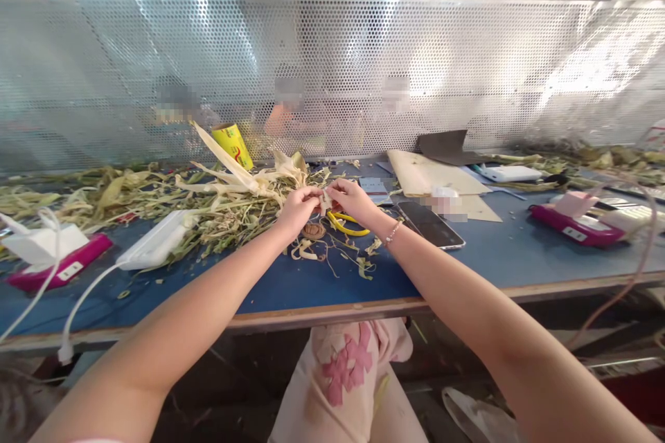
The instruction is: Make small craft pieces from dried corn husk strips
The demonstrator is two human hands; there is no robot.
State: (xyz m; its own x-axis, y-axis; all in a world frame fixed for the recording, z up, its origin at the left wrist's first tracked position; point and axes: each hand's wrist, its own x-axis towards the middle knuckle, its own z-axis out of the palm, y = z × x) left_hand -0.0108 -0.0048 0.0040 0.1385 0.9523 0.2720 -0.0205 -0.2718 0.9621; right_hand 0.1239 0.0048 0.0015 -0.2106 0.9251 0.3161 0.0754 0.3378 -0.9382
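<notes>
My left hand (300, 210) and my right hand (354, 202) meet over the middle of the blue table, fingertips pinched together. Between them is a small pale piece of dried plant (325, 202), perhaps corn husk, mostly covered by the fingers. Just below my right hand lies a yellow loop (349, 227) that looks like a scissors handle. Beside it, under my left hand, sits a brown oval thing (314, 230) whose kind I cannot make out. Dried stalks and leaves (223, 221) are heaped to the left, with pale corn husks (233, 169) on top.
A black phone (430, 224) lies right of my right wrist. Cardboard sheets (431, 173) are behind it. Corded pink power strips (576, 225) and a white power bank (156, 239) flank the workspace. A yellow can (233, 145) leans near the perforated metal screen (343, 48); people sit beyond.
</notes>
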